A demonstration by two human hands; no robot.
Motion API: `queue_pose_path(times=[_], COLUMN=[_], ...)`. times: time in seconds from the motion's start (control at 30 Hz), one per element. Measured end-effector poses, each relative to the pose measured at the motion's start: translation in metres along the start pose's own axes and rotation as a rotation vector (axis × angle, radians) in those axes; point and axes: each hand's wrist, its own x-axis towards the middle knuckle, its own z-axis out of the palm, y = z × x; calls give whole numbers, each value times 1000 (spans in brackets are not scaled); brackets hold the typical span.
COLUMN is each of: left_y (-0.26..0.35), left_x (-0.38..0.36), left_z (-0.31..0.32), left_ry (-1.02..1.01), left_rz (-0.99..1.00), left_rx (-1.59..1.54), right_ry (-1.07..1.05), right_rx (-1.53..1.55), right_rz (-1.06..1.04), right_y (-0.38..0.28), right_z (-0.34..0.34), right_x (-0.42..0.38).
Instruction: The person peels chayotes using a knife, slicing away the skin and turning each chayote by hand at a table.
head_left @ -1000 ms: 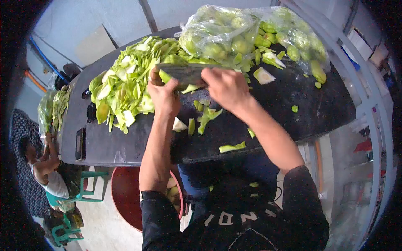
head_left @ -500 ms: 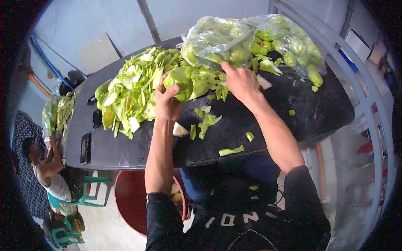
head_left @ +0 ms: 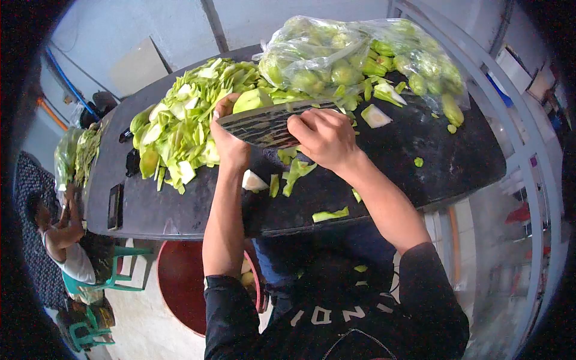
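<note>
My left hand [head_left: 229,135] is wrapped round a pale green chayote [head_left: 252,100], held up over the black table [head_left: 450,171]. A broad-bladed knife [head_left: 258,127] is in my right hand [head_left: 327,137], its handle hidden in my fingers. The blade lies nearly level across the near side of the chayote and covers its lower part. Left of my left hand, a large heap of green peelings [head_left: 186,120] spreads on the table. Loose strips of peel [head_left: 331,214] and a whitish cut piece [head_left: 255,181] lie below my hands.
Clear plastic bags [head_left: 318,57] full of chayotes stand at the table's back right. A phone-like dark object [head_left: 115,207] lies near the left edge. Below stands a red tub [head_left: 180,282]. A metal railing [head_left: 528,174] runs along the right. Another person [head_left: 66,246] sits at far left.
The knife has come down from the upper right and now lies across the chayote, with my right hand moved left and lower. My left hand has turned, drawing the chayote slightly left and up.
</note>
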Motion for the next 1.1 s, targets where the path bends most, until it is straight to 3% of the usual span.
queue_pose_path(times=[0.1,0.23,0.3,0.5,0.57,0.8,0.9,1.03,1.1], left_y=[-2,-8,-8,-15,-12,13,17,10,7], left_x=[1,3,1,6,4,1,0,4,13], left_z=[1,-3,-5,-12,-10,6,11,14,17], left_ry=[4,-35,51,208,185,197,194,216,287], left_rz=[21,159,-94,-355,-487,-660,-658,-628,-735], left_rx=[-126,-15,-246,-467,-738,-899,-790,-798,-749], right_ry=[32,37,30,5,-46,-189,-284,-165,-129], right_rx=[9,30,30,5,40,89,87,48,-18], right_rz=[-21,-18,28,111,117,222,325,168,54], right_y=[-2,-3,-3,2,1,1,1,-6,-9], right_z=[-1,-3,-8,-4,0,12,12,10,11], right_x=[1,2,4,2,1,-7,-9,-6,-5])
